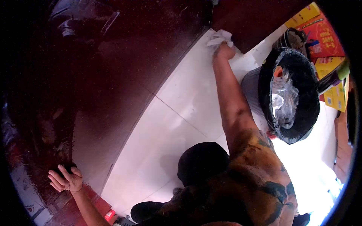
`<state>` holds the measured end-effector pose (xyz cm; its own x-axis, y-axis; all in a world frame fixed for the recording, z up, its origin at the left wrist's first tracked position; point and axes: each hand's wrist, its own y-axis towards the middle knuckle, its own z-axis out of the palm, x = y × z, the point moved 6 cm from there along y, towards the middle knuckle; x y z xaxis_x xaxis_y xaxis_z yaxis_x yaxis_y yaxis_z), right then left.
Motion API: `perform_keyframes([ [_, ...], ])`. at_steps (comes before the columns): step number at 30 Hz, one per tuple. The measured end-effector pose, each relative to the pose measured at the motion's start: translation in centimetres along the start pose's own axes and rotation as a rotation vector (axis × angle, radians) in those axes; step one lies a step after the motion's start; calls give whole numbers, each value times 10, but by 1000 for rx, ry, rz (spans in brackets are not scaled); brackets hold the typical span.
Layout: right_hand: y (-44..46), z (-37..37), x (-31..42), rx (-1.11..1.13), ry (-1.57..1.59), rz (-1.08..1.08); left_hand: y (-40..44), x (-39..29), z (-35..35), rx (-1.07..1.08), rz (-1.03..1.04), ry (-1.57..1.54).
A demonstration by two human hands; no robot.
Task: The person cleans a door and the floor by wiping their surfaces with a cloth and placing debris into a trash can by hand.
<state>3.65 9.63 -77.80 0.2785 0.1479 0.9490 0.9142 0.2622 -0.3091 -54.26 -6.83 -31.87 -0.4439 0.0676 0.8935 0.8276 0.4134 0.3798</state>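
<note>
My right arm stretches far forward across the white tiled floor [177, 90]. In my right hand [227, 52] is a crumpled white cloth [220, 37], pressed low beside the corner of a dark red panel [245, 22]. Whether the cloth is fabric or paper I cannot make out. At the lower left, my left hand [67, 180] is open with its fingers spread, and holds nothing. It lies against or just above a dark reddish-brown surface [98, 75]; contact is hard to judge.
Right of my right arm stands a bin [254, 88] lined with a black bag [301, 120], with clear plastic packaging [284, 98] inside. Behind it are a darker container [294, 39] and red and yellow boxes [324, 39]. A green-topped object [342, 71] leans beside the bin.
</note>
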Motion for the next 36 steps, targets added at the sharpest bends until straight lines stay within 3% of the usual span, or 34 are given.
perform_keyframes([
  [3, -54, -28, 46, 47, 674, 386, -4, -1, 2, 1, 0, 4],
  [5, 1, -24, 0, 380, 1413, 659, -1, 0, 2, 8, 5, -5],
  [7, 2, -28, 30, 552, 1599, 624, -1, 2, 1, 14, 12, -23],
  [9, -2, -35, 41, 488, 1218, 331, -1, 1, 1, 12, 9, -39],
  [12, -20, -57, 83, 172, 1191, 286, -1, 1, 0, -17, 9, -63],
  [14, -12, -61, 83, 209, 960, 163, -1, 1, 0, -16, 4, -52],
  [16, -17, -60, 106, 372, 550, -201, 1, 1, -1, -9, -1, -46],
  [17, -21, -60, 105, 406, 574, -184, 1, 1, -1, 11, -9, -47],
  [19, -55, -44, 169, 271, 1173, 391, 4, -1, -4, -3, -11, -61],
  [22, -70, -24, 212, 347, 1494, 486, 3, 0, -3, -8, -11, -71],
  [25, -95, -18, 265, 404, 1502, 468, 0, 2, -2, 11, -47, -86],
  [28, -109, -17, 347, 579, 1349, 281, -1, 5, -2, 24, -77, -122],
  [29, -32, 13, 356, 901, 1483, 340, -2, 7, -2, 29, -81, -116],
  [30, -82, 3, 402, 1249, 1633, 624, -2, 7, -2, 35, -84, -114],
  [31, -102, -13, 441, 1391, 1583, 510, -3, 7, -2, 44, -88, -112],
  [32, -114, -31, 467, 1361, 1508, 325, -3, 7, -3, 40, -90, -112],
  [34, -133, -67, 499, 1038, 1327, -96, -2, 8, -5, 40, -85, -110],
  [36, -140, -83, 495, 729, 1156, -284, -2, 9, -6, 50, -96, -127],
])
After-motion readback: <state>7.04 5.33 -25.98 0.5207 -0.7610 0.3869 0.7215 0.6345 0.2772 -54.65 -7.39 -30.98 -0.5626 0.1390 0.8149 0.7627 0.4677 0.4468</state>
